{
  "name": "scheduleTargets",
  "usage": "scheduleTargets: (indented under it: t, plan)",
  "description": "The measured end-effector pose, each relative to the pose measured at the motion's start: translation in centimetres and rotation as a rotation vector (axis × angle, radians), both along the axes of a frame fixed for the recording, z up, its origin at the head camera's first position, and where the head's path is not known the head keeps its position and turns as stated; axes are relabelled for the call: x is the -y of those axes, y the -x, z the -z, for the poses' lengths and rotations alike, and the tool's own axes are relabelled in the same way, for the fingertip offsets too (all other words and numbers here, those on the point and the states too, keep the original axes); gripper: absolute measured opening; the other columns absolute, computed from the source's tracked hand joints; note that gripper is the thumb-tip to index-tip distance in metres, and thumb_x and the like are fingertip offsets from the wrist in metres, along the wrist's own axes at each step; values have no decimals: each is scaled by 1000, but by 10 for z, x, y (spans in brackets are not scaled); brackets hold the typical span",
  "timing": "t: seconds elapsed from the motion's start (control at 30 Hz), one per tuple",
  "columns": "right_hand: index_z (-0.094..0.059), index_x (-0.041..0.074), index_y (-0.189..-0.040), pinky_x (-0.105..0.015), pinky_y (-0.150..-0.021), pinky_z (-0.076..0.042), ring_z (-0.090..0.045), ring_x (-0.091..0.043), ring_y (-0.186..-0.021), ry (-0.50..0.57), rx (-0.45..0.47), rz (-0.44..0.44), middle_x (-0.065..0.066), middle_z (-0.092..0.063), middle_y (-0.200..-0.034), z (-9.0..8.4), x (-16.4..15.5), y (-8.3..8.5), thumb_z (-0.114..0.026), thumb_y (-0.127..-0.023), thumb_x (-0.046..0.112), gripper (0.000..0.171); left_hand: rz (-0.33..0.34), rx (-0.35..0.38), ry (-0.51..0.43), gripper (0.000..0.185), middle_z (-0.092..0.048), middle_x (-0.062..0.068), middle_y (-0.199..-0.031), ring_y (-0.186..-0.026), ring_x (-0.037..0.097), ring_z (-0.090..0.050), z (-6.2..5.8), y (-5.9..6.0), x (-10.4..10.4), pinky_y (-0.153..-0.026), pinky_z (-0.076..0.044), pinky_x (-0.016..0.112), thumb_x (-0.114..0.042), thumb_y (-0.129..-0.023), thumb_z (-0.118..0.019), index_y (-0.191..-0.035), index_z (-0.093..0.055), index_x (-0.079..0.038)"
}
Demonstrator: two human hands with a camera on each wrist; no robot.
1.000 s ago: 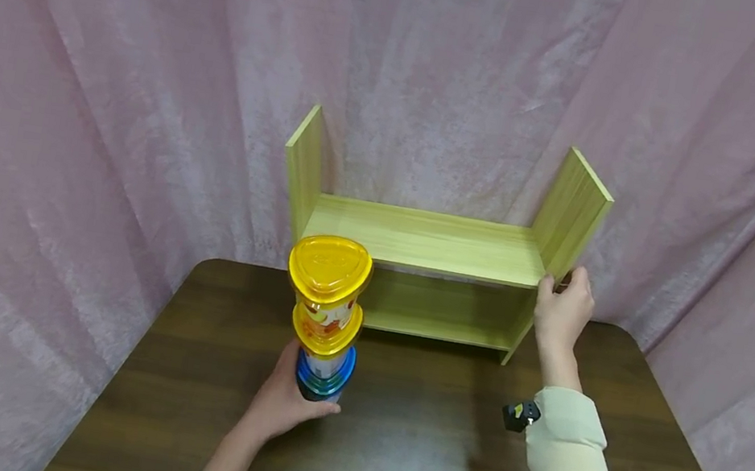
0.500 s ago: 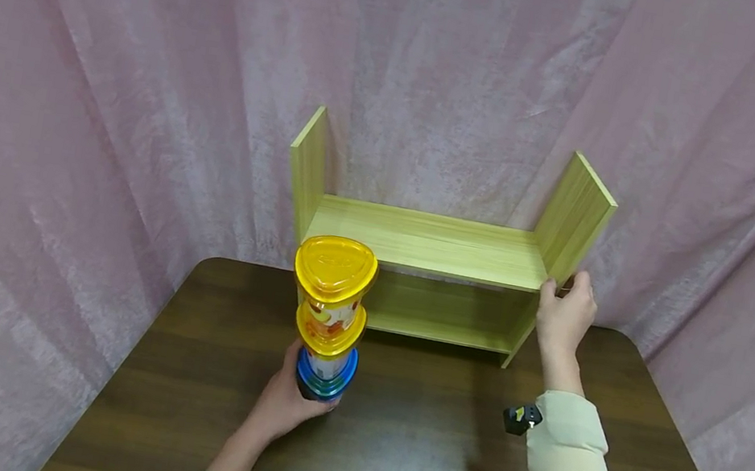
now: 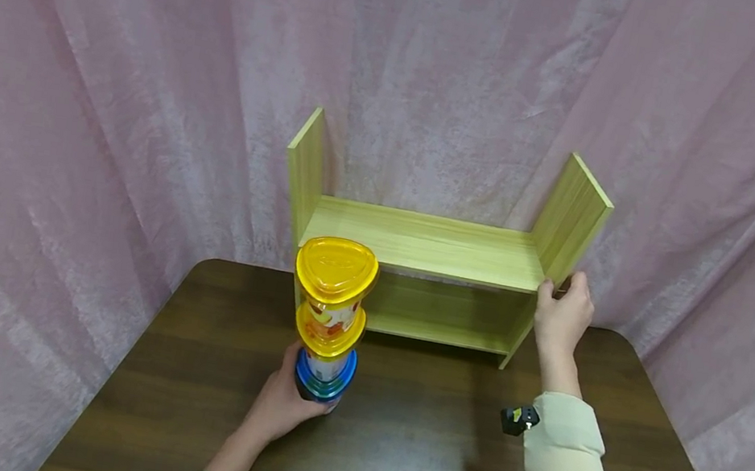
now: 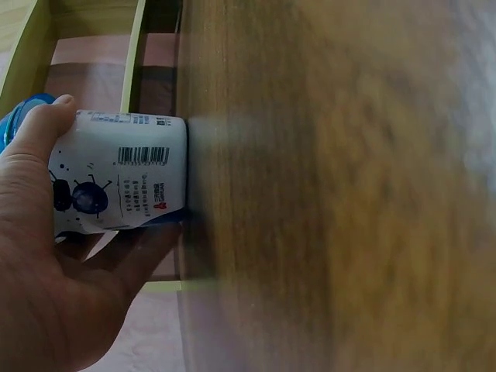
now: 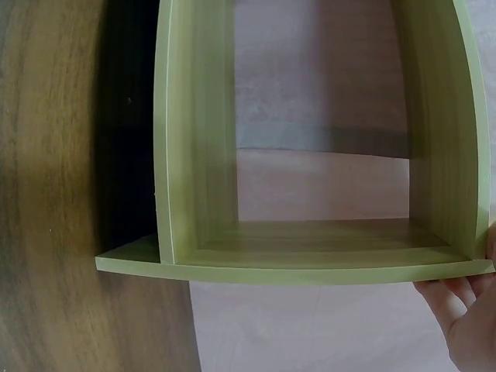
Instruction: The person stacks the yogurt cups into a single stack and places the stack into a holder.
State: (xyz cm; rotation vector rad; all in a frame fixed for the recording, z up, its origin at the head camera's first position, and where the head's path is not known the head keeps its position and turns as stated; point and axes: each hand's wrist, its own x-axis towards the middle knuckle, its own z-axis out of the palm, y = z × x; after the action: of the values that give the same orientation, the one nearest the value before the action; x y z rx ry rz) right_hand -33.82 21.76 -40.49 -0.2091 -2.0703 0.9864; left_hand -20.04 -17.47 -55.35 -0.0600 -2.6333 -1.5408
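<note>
Pink curtains hang behind a dark wooden table.

Head camera looks forward and down at the shelf from across the worktop. Right wrist camera views the shelf close, turned sideways. Left wrist camera (very near) catches its edge.

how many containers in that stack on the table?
3, stacked upright: blue-lidded container at the bottom, gripped by the left hand; yellow-lidded container in the middle; the larger top container.

Stacked jars before shelf
</note>
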Motion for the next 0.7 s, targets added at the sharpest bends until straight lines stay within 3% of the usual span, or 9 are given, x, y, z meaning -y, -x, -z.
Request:
scheduleTargets:
  t: [0.33, 0.7]
  plan:
    - [-56, -5, -93, -51, -79, -45, -58, -44, -84, 11, -1, -16, -24, -62, -89, 1, 1, -1, -60, -86, 8, 15, 18, -51, 33, 112, -53, 3, -127, -111, 23, -55, -2, 1, -4, -97, -43, 52, -46, -59, -88, -146, -20, -27]
    - [-56, -4, -95, -49, -79, -45, -58, -43, -85, 18, 7, -19, -24, -63, -91, 0, 2, 0, -60, -86, 8, 15, 35, -53, 43, 110, -53, 3, -128, -111, 23, -55, -11, 3, -10, -96, -43, 52, -47, -60, -87, -145, -19, -32]
